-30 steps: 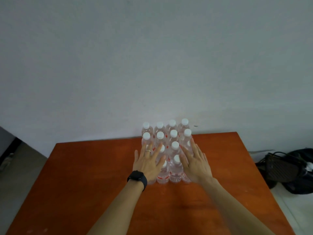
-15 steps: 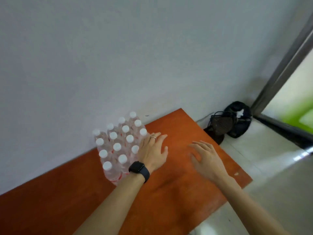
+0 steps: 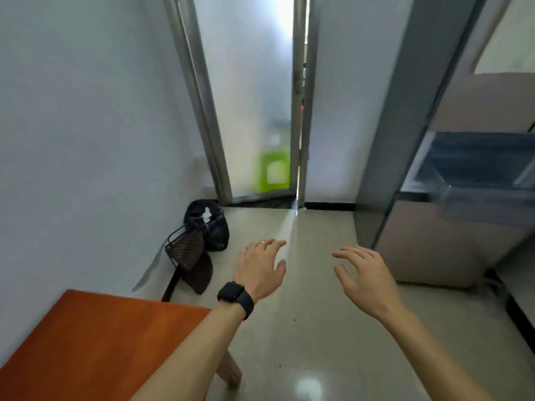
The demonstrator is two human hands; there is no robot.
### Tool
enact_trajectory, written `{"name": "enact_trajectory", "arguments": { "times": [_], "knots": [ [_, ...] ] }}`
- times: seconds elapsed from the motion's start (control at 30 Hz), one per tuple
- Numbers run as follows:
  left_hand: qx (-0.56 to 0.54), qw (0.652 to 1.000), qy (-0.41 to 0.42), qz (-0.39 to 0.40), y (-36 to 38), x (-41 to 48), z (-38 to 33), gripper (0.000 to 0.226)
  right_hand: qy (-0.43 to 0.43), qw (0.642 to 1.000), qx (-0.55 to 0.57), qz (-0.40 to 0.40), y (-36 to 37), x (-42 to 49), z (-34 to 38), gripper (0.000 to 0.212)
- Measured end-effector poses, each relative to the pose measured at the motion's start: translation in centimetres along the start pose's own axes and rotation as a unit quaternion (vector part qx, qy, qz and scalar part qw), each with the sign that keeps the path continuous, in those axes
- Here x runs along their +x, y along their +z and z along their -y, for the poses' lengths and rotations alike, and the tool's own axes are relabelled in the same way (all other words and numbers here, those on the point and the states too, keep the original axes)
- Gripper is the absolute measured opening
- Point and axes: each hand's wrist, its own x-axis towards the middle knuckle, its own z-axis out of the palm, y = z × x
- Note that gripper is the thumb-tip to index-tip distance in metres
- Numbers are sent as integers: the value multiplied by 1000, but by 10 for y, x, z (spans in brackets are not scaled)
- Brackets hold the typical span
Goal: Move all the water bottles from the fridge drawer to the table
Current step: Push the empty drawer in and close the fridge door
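A black plastic bag (image 3: 207,227) slumps on the glossy beige tiled floor (image 3: 318,328) at the far left, against the plain white wall (image 3: 86,125). A dark brown mesh-faced object (image 3: 186,250), of a kind I cannot tell, lies just beside it on the near side. Farther back stands a frosted glass door in a grey metal frame (image 3: 249,96), with a blurred green shape (image 3: 275,172) behind the glass.

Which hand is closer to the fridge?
Right. The right hand is held in the air next to the fridge, not touching it. The left hand is farther off, nearer the table.
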Motion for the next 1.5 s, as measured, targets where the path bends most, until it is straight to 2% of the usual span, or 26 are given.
{"name": "enact_trajectory", "arguments": {
  "times": [0.2,0.4,0.73,1.03,1.13,1.23,1.37,1.5],
  "knots": [
    [-22,991,129,-2,34,129,-167,47,100,991,-21,-91,-99,26,-142,28],
    [-40,974,224,17,62,205,-287,49,178,976,-13,-127,-167,47,-243,31],
    [1,948,318,20,104,346,-405,50,286,948,44,-133,-200,114,-378,35],
    [36,942,332,43,129,483,-488,54,341,932,76,-102,-227,194,-470,37],
    [51,940,337,10,143,510,-510,58,362,919,123,-97,-232,216,-499,37],
    [68,941,327,-55,157,533,-528,67,417,873,236,-87,-230,239,-534,38],
    [88,946,289,-121,178,556,-545,84,503,757,412,-65,-224,264,-577,44],
    [101,957,223,-153,197,578,-559,90,521,680,512,-61,-205,284,-625,58]
  ]
}}
